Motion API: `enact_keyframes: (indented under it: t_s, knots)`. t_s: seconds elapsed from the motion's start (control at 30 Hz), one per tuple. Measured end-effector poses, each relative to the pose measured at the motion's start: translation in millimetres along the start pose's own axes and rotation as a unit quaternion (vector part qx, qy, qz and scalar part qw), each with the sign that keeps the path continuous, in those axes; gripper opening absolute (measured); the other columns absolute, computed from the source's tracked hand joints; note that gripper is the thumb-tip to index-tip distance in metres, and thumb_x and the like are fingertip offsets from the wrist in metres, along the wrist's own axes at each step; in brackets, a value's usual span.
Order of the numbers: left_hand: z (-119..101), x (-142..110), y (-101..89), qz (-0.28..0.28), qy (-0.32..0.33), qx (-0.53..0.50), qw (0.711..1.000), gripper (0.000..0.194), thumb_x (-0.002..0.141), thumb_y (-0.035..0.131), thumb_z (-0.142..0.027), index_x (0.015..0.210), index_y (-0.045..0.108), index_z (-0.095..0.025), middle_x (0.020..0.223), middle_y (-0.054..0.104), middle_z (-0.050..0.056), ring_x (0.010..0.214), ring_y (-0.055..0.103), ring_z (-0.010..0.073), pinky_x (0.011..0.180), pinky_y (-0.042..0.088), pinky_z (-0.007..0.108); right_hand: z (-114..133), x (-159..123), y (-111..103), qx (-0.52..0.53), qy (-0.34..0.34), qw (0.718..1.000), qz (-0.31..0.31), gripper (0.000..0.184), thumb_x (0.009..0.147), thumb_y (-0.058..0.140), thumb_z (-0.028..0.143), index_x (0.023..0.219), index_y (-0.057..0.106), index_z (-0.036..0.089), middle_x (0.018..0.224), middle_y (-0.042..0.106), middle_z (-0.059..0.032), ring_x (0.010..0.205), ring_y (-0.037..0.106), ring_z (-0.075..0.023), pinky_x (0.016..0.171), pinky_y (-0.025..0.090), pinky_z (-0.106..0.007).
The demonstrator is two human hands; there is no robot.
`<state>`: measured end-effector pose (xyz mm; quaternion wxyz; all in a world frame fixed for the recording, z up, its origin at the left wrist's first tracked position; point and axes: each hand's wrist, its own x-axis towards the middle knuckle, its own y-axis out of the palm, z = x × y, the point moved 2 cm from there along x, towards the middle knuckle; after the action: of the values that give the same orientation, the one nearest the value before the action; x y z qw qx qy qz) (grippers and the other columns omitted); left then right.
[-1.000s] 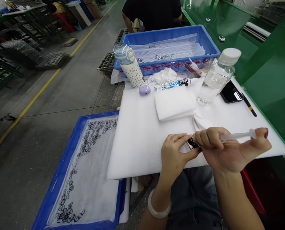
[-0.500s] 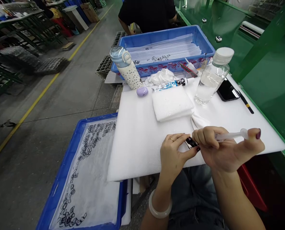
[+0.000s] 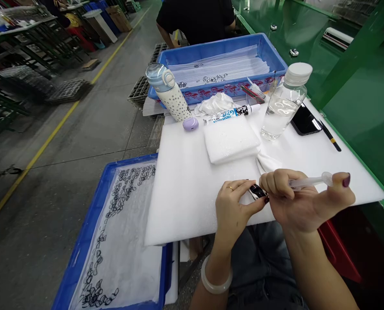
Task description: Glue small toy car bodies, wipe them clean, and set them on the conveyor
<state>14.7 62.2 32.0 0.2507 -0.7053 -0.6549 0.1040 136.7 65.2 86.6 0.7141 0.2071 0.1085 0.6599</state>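
Observation:
My left hand pinches a small black part over the front edge of the white foam board. My right hand is closed round a clear syringe, thumb on its plunger end, tip pointing at the black part. Both hands touch at the part. A white cloth corner lies just behind them.
A blue tray of several small black parts sits at the lower left. On the board stand a folded foam pad, glue tube, clear bottle, spotted flask, phone. Another blue tray and a person in black lie beyond.
The view has shifted slightly; my hands stay together on the black part and syringe, hardly moved.

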Motion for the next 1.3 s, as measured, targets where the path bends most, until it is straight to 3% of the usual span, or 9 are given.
enact_keyframes:
  t_s: [0.57, 0.7, 0.77, 0.87, 0.93, 1.0, 1.13, 1.2, 1.3]
  knots:
    - [0, 0, 1.0, 0.004, 0.001, 0.000, 1.000, 0.036, 0.066, 0.087, -0.027, 0.100, 0.075, -0.026, 0.101, 0.076, 0.001, 0.097, 0.063, 0.0239, 0.086, 0.053, 0.043, 2, 0, 10, -0.026, -0.017, 0.999, -0.043, 0.071, 0.077, 0.034, 0.085, 0.045, 0.028, 0.021, 0.044, 0.016, 0.0021, 0.044, 0.019, -0.0115, 0.047, 0.018, -0.032]
    - [0, 0, 0.5, 0.009, 0.000, 0.007, 1.000, 0.034, 0.067, 0.087, -0.030, 0.099, 0.075, -0.028, 0.101, 0.076, 0.001, 0.097, 0.063, 0.0245, 0.085, 0.054, 0.043, 5, -1, 11, -0.051, -0.011, 0.998, -0.026, 0.071, 0.077, 0.037, 0.084, 0.045, 0.029, 0.022, 0.044, 0.018, 0.0014, 0.044, 0.021, -0.0125, 0.046, 0.018, -0.032]
    - [1, -1, 0.2, 0.010, 0.002, 0.004, 1.000, 0.034, 0.068, 0.086, -0.032, 0.100, 0.075, -0.027, 0.102, 0.076, 0.001, 0.098, 0.064, 0.0249, 0.086, 0.054, 0.043, 19, -4, 5, -0.066, -0.046, 0.997, -0.019, 0.068, 0.078, 0.042, 0.081, 0.047, 0.033, 0.021, 0.046, 0.023, 0.0007, 0.046, 0.025, -0.0138, 0.048, 0.022, -0.033]
    - [2, -2, -0.3, 0.009, 0.006, -0.006, 1.000, 0.036, 0.071, 0.084, -0.036, 0.104, 0.075, -0.027, 0.105, 0.075, 0.003, 0.102, 0.064, 0.0256, 0.089, 0.054, 0.044, 47, -11, -17, -0.103, -0.165, 0.978, -0.070, 0.062, 0.076, 0.060, 0.072, 0.049, 0.035, 0.021, 0.049, 0.025, 0.0026, 0.046, 0.026, -0.0125, 0.055, 0.026, -0.035]
    - [2, -2, -0.6, 0.010, 0.008, -0.009, 1.000, 0.036, 0.072, 0.083, -0.039, 0.105, 0.075, -0.026, 0.105, 0.075, 0.003, 0.103, 0.064, 0.0258, 0.089, 0.054, 0.045, 56, -13, -36, -0.140, -0.210, 0.962, -0.106, 0.060, 0.073, 0.063, 0.073, 0.052, 0.041, 0.022, 0.049, 0.026, 0.0036, 0.045, 0.026, -0.0117, 0.055, 0.025, -0.036]
    - [3, -1, -0.9, 0.011, 0.006, -0.011, 1.000, 0.036, 0.073, 0.081, -0.041, 0.106, 0.074, -0.026, 0.105, 0.075, 0.003, 0.103, 0.064, 0.0258, 0.089, 0.054, 0.045, 47, -12, -55, -0.170, -0.201, 0.957, -0.122, 0.058, 0.072, 0.057, 0.077, 0.058, 0.051, 0.022, 0.050, 0.031, 0.0031, 0.045, 0.028, -0.0121, 0.053, 0.023, -0.034]
    - [2, 0, -1.3, 0.010, 0.009, -0.009, 1.000, 0.039, 0.072, 0.081, -0.045, 0.105, 0.075, -0.024, 0.104, 0.076, 0.004, 0.101, 0.063, 0.0257, 0.089, 0.054, 0.045, 7, -7, -85, -0.272, -0.092, 0.950, -0.126, 0.057, 0.073, 0.060, 0.076, 0.064, 0.062, 0.020, 0.056, 0.045, -0.0006, 0.051, 0.034, -0.0136, 0.052, 0.019, -0.032]
    - [1, 0, -1.2, 0.008, 0.015, -0.008, 1.000, 0.040, 0.071, 0.081, -0.045, 0.105, 0.075, -0.024, 0.104, 0.076, 0.004, 0.101, 0.063, 0.0255, 0.089, 0.054, 0.044, 0, -7, -83, -0.247, -0.076, 0.962, -0.092, 0.063, 0.072, 0.056, 0.082, 0.063, 0.061, 0.020, 0.056, 0.044, -0.0013, 0.052, 0.034, -0.0141, 0.053, 0.021, -0.032]
    - [1, 0, -0.9, 0.006, 0.018, -0.001, 1.000, 0.039, 0.071, 0.082, -0.044, 0.105, 0.075, -0.025, 0.103, 0.075, 0.003, 0.101, 0.063, 0.0248, 0.089, 0.053, 0.042, 10, -6, -61, -0.082, -0.071, 0.994, -0.032, 0.065, 0.074, 0.057, 0.080, 0.049, 0.045, 0.022, 0.047, 0.027, 0.0025, 0.048, 0.025, -0.0123, 0.055, 0.021, -0.033]
